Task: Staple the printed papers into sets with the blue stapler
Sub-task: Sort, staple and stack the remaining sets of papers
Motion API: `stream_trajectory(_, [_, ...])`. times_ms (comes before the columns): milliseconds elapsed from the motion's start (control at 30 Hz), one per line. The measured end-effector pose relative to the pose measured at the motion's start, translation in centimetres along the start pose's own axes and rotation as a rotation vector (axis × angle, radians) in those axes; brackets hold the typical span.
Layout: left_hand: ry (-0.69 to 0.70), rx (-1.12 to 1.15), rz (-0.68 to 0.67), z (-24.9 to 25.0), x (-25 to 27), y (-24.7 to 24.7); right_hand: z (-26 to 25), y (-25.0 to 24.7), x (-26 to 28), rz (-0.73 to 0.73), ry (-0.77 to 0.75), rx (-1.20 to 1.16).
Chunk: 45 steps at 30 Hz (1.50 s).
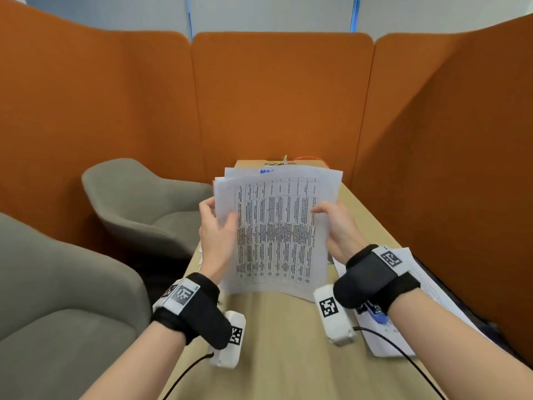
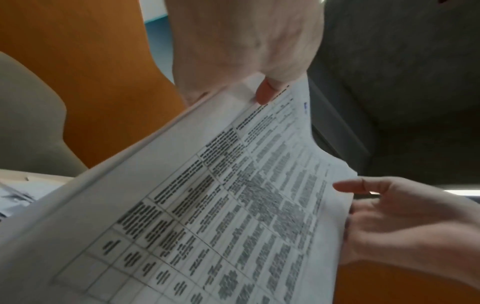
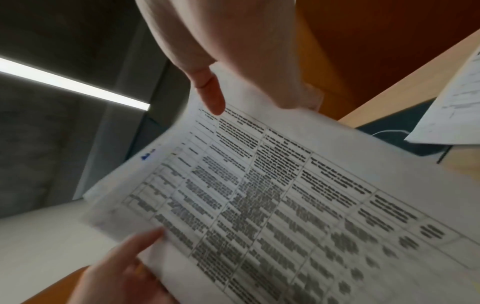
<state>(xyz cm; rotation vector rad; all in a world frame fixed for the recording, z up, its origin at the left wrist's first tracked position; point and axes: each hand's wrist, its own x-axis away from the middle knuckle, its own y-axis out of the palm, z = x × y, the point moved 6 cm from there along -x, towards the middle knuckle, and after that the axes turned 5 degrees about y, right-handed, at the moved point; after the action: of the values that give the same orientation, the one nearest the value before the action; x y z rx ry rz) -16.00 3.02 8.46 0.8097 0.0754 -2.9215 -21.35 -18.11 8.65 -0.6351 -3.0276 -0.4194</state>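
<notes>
A loose sheaf of printed papers, its top sheet covered by a dense table, is held upright above the wooden table. My left hand grips its left edge, with the thumb on the front sheet. My right hand grips the right edge, thumb on top. The sheets are fanned unevenly at the top. The blue stapler peeks out under my right wrist strap, lying on another paper pile, mostly hidden.
Orange padded partitions close in the table on three sides. Two grey armchairs stand to the left. Wires lie at the table's far end. A dark flat item lies under a loose sheet.
</notes>
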Motion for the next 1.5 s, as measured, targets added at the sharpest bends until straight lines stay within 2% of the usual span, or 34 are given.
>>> stream_trajectory(200, [0.102, -0.053, 0.051, 0.6, 0.5, -0.1, -0.4, 1.2, 0.8, -0.046, -0.107, 0.004])
stream_trajectory(300, [0.15, -0.085, 0.008, 0.5, 0.5, -0.2, -0.6, 0.8, 0.7, 0.003, -0.159, 0.066])
stream_trajectory(367, [0.251, -0.134, 0.008, 1.5, 0.3, -0.6, -1.4, 1.0, 0.9, 0.053, -0.291, 0.151])
stream_trajectory(500, [0.488, -0.274, 0.008, 4.0, -0.1, -0.9, -3.9, 2.1, 2.9, 0.132, -0.711, 0.53])
stream_trajectory(600, [0.64, -0.414, -0.028, 4.3, -0.2, -0.7, -4.3, 3.1, 3.9, 0.175, -0.839, 0.796])
stream_trajectory(667, [0.645, -0.44, -0.024, 3.6, -0.6, -0.8, -4.1, 3.0, 3.7, 0.22, -0.852, 0.837])
stream_trajectory(933, [0.562, -0.277, 0.087, 3.8, -1.1, -1.4, -4.7, 3.0, 3.9, 0.3, -0.926, 0.682])
stream_trajectory(1000, [0.525, -0.256, 0.088, 3.9, -1.2, -1.3, -4.6, 3.0, 3.8, 0.269, -0.881, 0.656])
stream_trajectory(1100, [0.463, -0.273, 0.081, 3.8, -1.3, -1.1, -3.7, 2.7, 3.4, 0.195, -0.686, 0.558])
stream_trajectory(1200, [0.499, -0.31, 0.07, 4.0, -1.5, -1.1, -3.5, 2.8, 3.0, 0.173, -0.623, 0.501])
stream_trajectory(1267, [0.53, -0.326, 0.057, 4.1, -1.6, -1.0, -3.6, 2.9, 2.8, 0.169, -0.651, 0.516])
stream_trajectory(1400, [0.475, -0.213, 0.082, 4.0, -2.0, -1.6, -4.0, 2.8, 2.9, 0.231, -0.703, 0.588])
stream_trajectory(1500, [0.429, -0.133, 0.091, 4.1, -2.0, -1.6, -3.8, 3.0, 3.2, 0.221, -0.729, 0.539])
